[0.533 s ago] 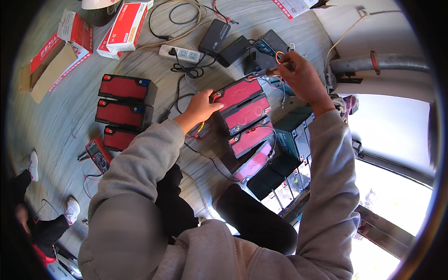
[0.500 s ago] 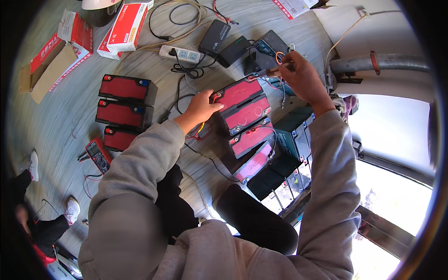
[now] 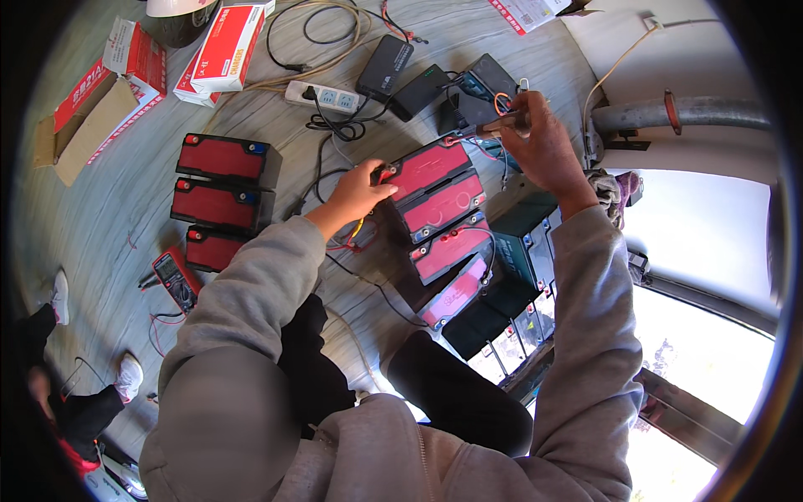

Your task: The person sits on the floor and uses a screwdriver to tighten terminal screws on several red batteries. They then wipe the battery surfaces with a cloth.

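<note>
Now, head view only. Your left hand rests with fingers curled on the near left corner of the top red-lidded battery, fingertips at its terminal; it presses there and encloses nothing. Your right hand is closed around a small tool, held just past the far right corner of that battery, with thin red wires below it. The battery heads a row of four red-lidded ones running toward your knees, touching edge to edge.

Handling, judged: dense, rigid block, heavy for its bulk; smooth lid, likely slick. Take hold low on the case sides with both hands, never by terminals or wires. The wires are limp and light, easily snagged.

Packages: three more red-topped batteries stacked in a column at left. Red-and-white cartons at upper left, one flat brown open box beside them. White paper sheet with red print at top edge. Dark green cases with pale labels on their sides sit right of the row.
</note>
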{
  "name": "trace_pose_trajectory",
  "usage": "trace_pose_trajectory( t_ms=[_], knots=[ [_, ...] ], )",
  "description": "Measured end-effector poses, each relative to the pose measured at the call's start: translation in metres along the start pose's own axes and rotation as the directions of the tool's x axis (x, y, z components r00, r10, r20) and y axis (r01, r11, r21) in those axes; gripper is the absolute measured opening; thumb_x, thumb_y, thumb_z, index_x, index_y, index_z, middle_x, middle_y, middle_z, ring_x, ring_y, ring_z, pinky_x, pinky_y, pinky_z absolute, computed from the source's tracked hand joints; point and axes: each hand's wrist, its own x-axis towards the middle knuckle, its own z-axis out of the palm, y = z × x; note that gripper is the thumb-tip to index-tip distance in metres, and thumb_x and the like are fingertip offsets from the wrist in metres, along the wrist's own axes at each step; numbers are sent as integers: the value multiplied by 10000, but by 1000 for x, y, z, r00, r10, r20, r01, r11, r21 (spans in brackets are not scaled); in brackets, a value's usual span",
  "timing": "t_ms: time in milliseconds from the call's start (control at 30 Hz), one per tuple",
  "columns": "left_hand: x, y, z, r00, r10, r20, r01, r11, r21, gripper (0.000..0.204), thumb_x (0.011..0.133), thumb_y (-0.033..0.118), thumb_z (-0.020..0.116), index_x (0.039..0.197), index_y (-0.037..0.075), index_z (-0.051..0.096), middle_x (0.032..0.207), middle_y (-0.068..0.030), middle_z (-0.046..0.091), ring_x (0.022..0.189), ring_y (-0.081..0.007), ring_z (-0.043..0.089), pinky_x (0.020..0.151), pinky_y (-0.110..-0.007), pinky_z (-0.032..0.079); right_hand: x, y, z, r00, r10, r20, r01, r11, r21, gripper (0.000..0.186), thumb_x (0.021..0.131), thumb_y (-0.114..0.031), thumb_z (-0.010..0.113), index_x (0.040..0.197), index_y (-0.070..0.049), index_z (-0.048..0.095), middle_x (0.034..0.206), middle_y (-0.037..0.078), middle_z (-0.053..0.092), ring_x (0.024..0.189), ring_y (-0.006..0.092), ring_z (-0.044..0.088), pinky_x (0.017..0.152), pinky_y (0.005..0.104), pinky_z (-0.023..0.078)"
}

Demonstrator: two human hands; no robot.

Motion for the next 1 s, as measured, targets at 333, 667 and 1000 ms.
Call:
trace_pose_trajectory(
  t_ms=[333, 667, 1000],
  knots=[
    [19, -40, -32, 979, 41, -198, -54, 997, -59, 204, 904, 206, 685, 971, 16, 659, 778, -34, 645, 698, -109, 568, 634, -286, 459, 0, -2, 1, 998, 65, 6, -66, 995, 74, 286, 894, -245, 655, 1004, 3, 564, 831, 183, 694, 800, 342, 691, 721, 388, 521],
    [15, -18, -25, 988, 49, -147, -59, 996, -67, 207, 909, 208, 670, 986, 16, 663, 796, -38, 667, 725, -123, 608, 654, -296, 477, 0, -2, -1, 1000, 5, -23, -6, 998, -69, 310, 901, -284, 629, 1000, 6, 583, 848, 203, 698, 821, 346, 697, 731, 400, 522],
    [52, 69, 5, 980, 186, -73, -179, 980, 91, 263, 902, 242, 646, 1106, 85, 702, 919, -143, 717, 833, -288, 693, 735, -402, 539, -2, 0, -5, 993, 111, 32, -112, 992, 54, 263, 880, -219, 649, 1006, -6, 561, 812, 175, 690, 761, 335, 682, 711, 408, 514]
  ],
)
